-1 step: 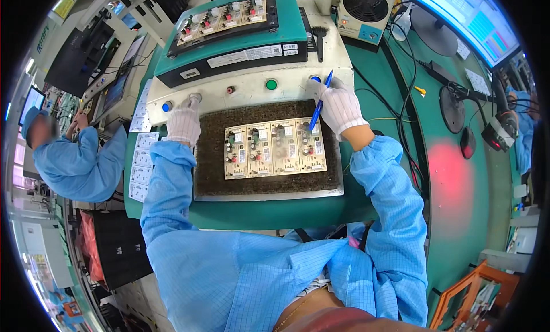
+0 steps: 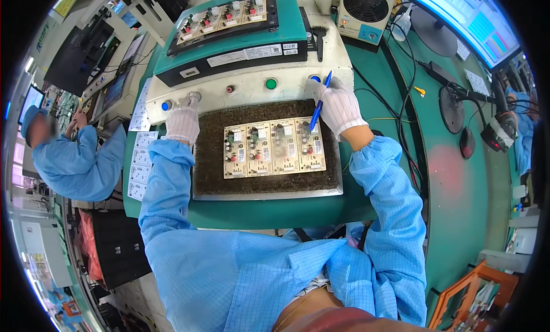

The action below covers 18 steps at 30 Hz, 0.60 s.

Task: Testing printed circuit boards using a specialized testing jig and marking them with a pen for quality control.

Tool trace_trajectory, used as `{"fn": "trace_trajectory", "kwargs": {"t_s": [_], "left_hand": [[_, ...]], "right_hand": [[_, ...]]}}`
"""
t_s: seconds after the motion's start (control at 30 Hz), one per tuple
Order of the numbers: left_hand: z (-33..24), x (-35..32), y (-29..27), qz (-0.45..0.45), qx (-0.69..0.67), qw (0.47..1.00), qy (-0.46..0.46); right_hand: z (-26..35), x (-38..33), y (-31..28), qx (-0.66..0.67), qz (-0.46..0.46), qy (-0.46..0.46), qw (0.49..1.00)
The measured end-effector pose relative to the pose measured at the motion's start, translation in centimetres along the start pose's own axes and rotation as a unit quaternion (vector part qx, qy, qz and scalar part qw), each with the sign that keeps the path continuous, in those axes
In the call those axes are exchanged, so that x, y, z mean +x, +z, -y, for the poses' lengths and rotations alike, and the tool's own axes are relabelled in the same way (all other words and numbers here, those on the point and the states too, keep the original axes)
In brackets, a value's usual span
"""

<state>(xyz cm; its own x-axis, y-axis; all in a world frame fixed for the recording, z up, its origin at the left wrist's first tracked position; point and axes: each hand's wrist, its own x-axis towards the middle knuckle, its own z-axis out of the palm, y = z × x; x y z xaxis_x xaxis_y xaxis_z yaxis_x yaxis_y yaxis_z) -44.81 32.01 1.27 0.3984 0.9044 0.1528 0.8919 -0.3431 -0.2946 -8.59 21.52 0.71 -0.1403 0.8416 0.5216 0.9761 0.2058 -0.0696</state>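
Her gloved right hand (image 2: 339, 105) grips a blue pen (image 2: 319, 102) slanting down toward the circuit boards (image 2: 274, 149) just below, left hand's (image 2: 183, 118) fingers curled on a knob (image 2: 195, 96).

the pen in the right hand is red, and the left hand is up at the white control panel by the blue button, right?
Not quite: the pen in the right hand is blue, not red, as the head view shows. The rest holds: the left hand is up at the white control panel by the blue button.
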Motion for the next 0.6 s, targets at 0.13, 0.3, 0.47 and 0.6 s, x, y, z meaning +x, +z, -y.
{"fn": "trace_trajectory", "kwargs": {"t_s": [0.13, 0.3, 0.47, 0.6], "left_hand": [[0.4, -0.1, 1.1, -0.063, -0.011, 0.998, 0.029], [0.5, 0.7, 1.6, -0.033, 0.019, 0.999, 0.031], [0.9, 1.3, 1.3, -0.042, 0.005, 0.999, 0.029], [0.7, 1.3, 1.9, -0.093, 0.077, 0.991, 0.056]], "right_hand": [[0.9, -0.5, 0.2, 0.005, -0.063, -0.034, 0.997], [1.3, 0.0, -0.7, 0.003, 0.035, 0.012, 0.999], [0.9, 0.6, -0.3, -0.002, 0.050, 0.013, 0.999], [0.1, 0.1, 1.8, -0.014, -0.039, -0.053, 0.998]]}}
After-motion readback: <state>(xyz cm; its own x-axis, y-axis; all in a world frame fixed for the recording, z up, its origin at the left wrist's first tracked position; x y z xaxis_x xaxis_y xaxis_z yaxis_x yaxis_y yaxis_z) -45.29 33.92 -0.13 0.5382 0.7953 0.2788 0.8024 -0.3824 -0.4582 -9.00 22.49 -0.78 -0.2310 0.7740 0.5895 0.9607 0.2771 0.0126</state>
